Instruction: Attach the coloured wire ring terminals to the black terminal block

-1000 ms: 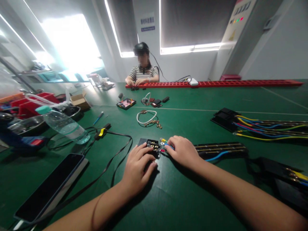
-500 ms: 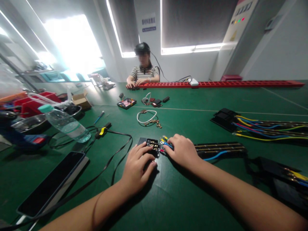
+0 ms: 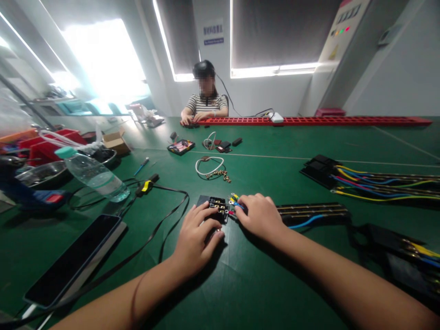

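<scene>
My left hand (image 3: 201, 229) rests over the left and front side of a small black terminal block (image 3: 217, 206) with brass contacts, its fingers bent and touching the block. My right hand (image 3: 259, 213) is closed on a bundle of coloured wires (image 3: 234, 200) with ring terminals, just right of the block. Yellow, blue and red sleeves show at its fingertips. Behind that hand a black strip (image 3: 312, 211) with brass-coloured lines and a blue wire lies on the green table (image 3: 233, 279).
Left: a phone (image 3: 74, 261), black cable (image 3: 165, 217), bottle (image 3: 96, 176) and blue tool (image 3: 30, 197). Ahead: a white loop (image 3: 197, 167) and brass screws (image 3: 225, 175). Right: black units with wires (image 3: 319, 169). A person (image 3: 206, 103) sits behind a red rail (image 3: 309, 120).
Some ring terminals by my right fingertips have shifted slightly. Both hands stay in nearly the same place.
</scene>
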`<state>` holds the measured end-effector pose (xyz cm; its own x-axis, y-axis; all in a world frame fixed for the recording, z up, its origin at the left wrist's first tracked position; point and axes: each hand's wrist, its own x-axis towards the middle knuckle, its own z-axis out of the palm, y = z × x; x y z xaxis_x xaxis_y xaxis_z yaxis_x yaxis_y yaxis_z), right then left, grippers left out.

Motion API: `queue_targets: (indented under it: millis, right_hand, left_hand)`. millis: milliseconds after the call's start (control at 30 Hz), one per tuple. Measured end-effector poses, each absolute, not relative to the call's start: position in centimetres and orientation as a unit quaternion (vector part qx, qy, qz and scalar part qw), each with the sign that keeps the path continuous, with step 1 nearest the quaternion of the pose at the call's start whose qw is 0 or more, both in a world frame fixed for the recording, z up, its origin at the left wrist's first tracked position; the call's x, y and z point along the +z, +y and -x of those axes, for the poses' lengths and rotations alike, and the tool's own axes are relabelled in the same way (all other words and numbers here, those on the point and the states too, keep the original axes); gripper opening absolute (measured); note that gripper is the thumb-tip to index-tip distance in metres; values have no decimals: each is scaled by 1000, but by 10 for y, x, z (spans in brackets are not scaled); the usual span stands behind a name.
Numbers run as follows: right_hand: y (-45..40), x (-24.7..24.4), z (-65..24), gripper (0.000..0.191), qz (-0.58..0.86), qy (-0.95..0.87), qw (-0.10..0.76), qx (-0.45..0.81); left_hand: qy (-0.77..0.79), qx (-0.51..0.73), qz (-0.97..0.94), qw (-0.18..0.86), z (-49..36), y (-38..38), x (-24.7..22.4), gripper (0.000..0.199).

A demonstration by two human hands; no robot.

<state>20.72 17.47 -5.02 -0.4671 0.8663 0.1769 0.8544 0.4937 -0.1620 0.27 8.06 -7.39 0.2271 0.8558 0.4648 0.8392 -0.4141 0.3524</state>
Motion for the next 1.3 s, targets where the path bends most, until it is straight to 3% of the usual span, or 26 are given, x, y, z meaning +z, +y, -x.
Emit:
queue_targets:
  millis: [233, 800, 1300]
  right_hand:
    - [178, -51, -208, 21, 502, -851, 142, 65]
    - [176, -50, -210, 23, 495, -852, 155, 75]
    - [180, -44, -210, 27, 480, -867, 102, 88]
  left_hand:
    - [541, 308, -782, 12, -3, 80, -74, 12]
    - [539, 309, -784, 14, -4, 80, -74, 12]
    - [539, 307, -784, 14, -6, 79, -73, 12]
